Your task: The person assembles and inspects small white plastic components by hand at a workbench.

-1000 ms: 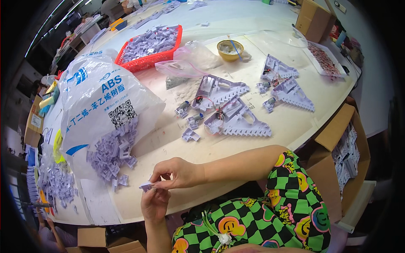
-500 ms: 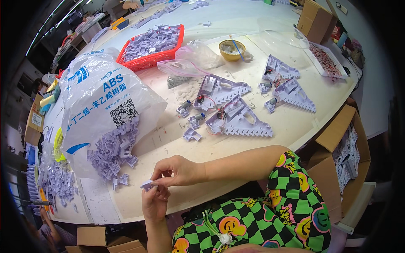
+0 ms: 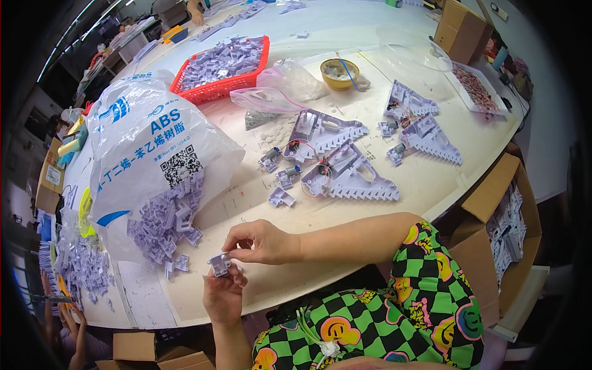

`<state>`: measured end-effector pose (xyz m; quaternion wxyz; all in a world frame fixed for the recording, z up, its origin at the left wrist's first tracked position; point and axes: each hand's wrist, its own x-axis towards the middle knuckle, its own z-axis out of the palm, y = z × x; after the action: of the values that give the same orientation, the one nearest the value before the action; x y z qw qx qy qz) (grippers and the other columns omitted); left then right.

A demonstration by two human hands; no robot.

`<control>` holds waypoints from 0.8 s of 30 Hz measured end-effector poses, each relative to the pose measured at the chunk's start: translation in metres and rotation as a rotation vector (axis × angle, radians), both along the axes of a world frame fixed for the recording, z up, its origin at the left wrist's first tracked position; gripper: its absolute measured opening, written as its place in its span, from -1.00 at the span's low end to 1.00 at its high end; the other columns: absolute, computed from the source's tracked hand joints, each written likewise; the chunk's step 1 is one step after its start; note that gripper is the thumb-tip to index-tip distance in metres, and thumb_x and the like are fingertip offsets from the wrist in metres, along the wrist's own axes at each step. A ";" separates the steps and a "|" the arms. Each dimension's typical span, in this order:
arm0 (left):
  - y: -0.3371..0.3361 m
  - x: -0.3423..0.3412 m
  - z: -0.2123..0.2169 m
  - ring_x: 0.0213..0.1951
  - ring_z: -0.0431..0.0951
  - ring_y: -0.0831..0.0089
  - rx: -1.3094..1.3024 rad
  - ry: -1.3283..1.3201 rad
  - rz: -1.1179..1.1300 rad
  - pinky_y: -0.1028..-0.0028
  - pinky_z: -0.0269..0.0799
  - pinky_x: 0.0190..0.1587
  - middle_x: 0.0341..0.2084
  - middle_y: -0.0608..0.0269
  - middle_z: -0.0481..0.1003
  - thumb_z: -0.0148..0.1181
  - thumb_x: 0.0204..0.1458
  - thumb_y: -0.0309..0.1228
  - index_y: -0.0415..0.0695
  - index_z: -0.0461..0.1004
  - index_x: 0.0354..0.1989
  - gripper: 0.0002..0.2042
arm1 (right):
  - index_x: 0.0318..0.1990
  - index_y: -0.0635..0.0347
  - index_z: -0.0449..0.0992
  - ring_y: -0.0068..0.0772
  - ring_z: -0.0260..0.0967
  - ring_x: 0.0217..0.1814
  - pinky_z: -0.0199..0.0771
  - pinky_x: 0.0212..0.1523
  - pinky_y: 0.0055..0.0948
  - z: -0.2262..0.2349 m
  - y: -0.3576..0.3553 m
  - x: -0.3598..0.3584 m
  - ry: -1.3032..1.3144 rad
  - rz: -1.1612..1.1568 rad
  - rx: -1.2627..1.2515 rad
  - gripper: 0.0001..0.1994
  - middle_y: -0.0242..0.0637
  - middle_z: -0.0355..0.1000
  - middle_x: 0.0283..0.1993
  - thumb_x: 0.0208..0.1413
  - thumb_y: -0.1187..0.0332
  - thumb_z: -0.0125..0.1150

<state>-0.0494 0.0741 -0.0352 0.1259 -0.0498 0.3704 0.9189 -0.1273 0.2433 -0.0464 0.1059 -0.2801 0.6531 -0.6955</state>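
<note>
A small pale lavender plastic bracket (image 3: 219, 265) is held over the table's near edge, with its hollow side showing. My left hand (image 3: 224, 299) grips it from below between thumb and fingers. At its upper right edge, my right hand (image 3: 262, 242) pinches with thumb and forefinger; whether a tiny piece sits between those fingertips I cannot make out. Two similar loose brackets (image 3: 180, 263) lie left of my hands, beside a heap of the same parts (image 3: 163, 225) spilling from a printed plastic bag (image 3: 139, 139). Another single bracket (image 3: 282, 197) lies beyond my right hand.
Toothed triangular housings (image 3: 351, 176) with wires and small motors (image 3: 287, 177) lie mid-table. Behind them are a red basket (image 3: 216, 92) of parts, a yellow bowl (image 3: 339, 82) and a clear bag (image 3: 268, 98). Open cartons (image 3: 493, 191) stand right. Another person's arms (image 3: 77, 333) show lower left.
The bracket has been turned in my hands, so its hollow side now shows. My left hand has shifted slightly left, and my right hand has risen a little.
</note>
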 end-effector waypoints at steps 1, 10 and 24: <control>-0.001 0.000 0.000 -0.36 0.40 0.50 -0.001 0.000 0.002 0.52 0.27 -0.34 -0.36 0.25 0.43 0.05 0.11 -0.22 -0.21 0.35 -0.09 -0.68 | -0.30 0.23 0.51 -0.65 0.29 -0.47 0.30 -0.47 -0.64 -0.001 -0.001 0.000 -0.004 0.000 -0.012 -0.89 -0.37 0.44 -0.41 0.00 0.45 0.24; -0.011 0.004 -0.005 -0.32 0.40 0.48 -0.100 -0.073 0.019 0.49 0.30 -0.29 -0.32 0.20 0.44 -0.03 0.16 -0.18 -0.24 0.30 -0.01 -0.62 | -0.31 0.23 0.50 -0.62 0.30 -0.47 0.31 -0.48 -0.61 0.002 0.002 0.003 0.092 0.010 -0.025 -0.89 -0.36 0.42 -0.41 -0.01 0.48 0.24; -0.001 0.002 0.003 -0.41 0.42 0.49 -0.228 -0.065 0.086 0.50 0.36 -0.32 -0.39 0.21 0.44 -0.03 0.19 -0.17 -0.27 0.33 -0.08 -0.63 | -0.32 0.22 0.49 -0.62 0.26 -0.50 0.26 -0.51 -0.62 0.001 0.001 0.002 0.158 -0.028 -0.006 -0.89 -0.38 0.42 -0.45 -0.02 0.46 0.25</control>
<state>-0.0470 0.0730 -0.0325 0.0919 -0.1095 0.4656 0.8733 -0.1254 0.2448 -0.0450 0.0434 -0.3252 0.6611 -0.6747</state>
